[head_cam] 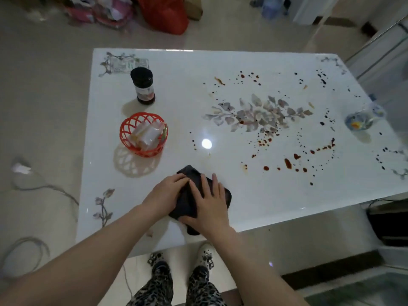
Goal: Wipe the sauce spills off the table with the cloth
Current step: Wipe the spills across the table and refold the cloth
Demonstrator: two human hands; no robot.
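On table [176, 96], left grip [167, 193] clamps cloth [186, 204]; right grip [209, 205] spread flat; basket [150, 152] holds packets [147, 134].

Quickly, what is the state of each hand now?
Left hand: fingers curled, gripping the cloth.
Right hand: open, pressing flat on the cloth.

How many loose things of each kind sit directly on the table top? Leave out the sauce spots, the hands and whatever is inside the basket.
bottle: 1
basket: 1
cloth: 1
dish: 1
Total: 4
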